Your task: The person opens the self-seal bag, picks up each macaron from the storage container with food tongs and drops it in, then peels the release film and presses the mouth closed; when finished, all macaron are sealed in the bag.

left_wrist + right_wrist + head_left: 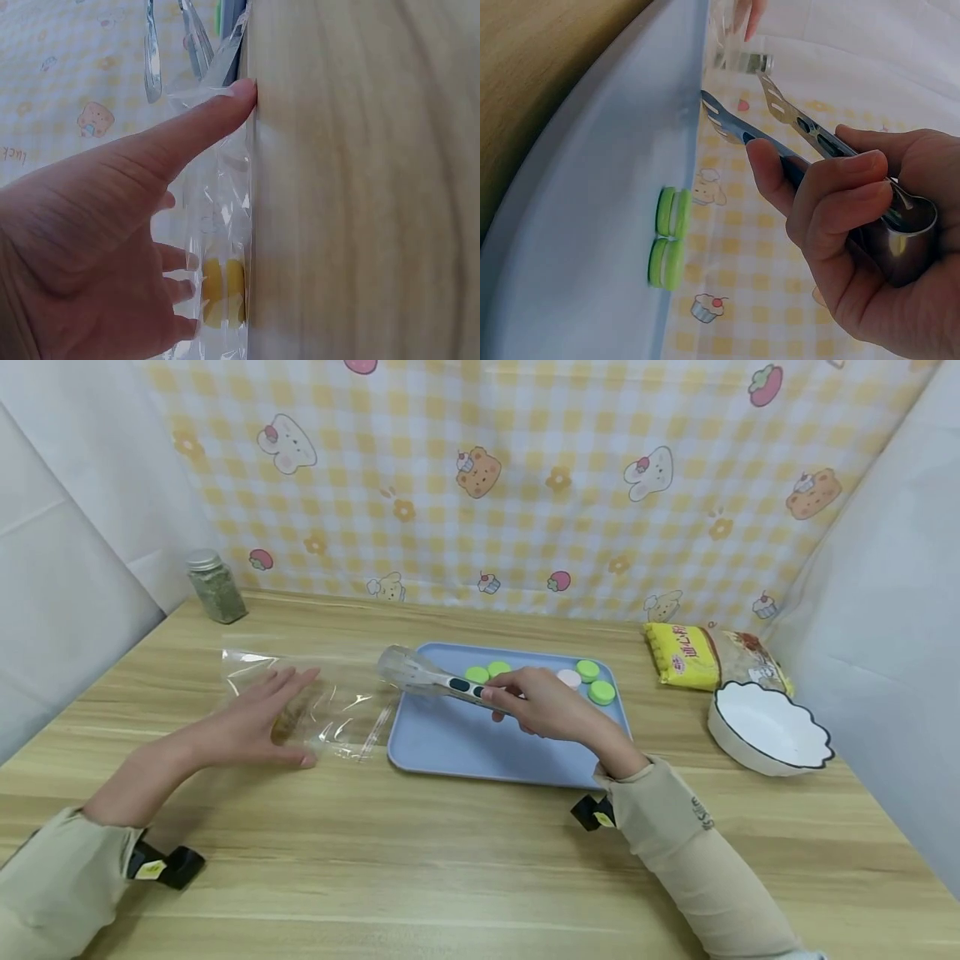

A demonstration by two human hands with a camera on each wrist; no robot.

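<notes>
My right hand (pixel 547 703) grips metal tongs (pixel 423 677) around their handle above the blue tray (pixel 457 747). In the right wrist view the tongs' slotted ends stand apart with nothing between them. Several green macarons (pixel 602 692) and a pale pink macaron (pixel 569 678) sit toward the tray's back; part of the row is hidden behind my right hand. Left of the tray lies a clear plastic bag (pixel 348 714), with a yellow macaron (pixel 223 292) inside. My left hand (pixel 243 722) is spread over the bag, fingers extended, its fingertips right beside the macaron and the thumb near the table.
A jar of dried green herbs (pixel 216 587) stands at the back left corner. On the right are a yellow food packet (pixel 690 658) and a white scalloped bowl (pixel 750 752). A checked curtain (pixel 525 527) hangs along the table's back edge.
</notes>
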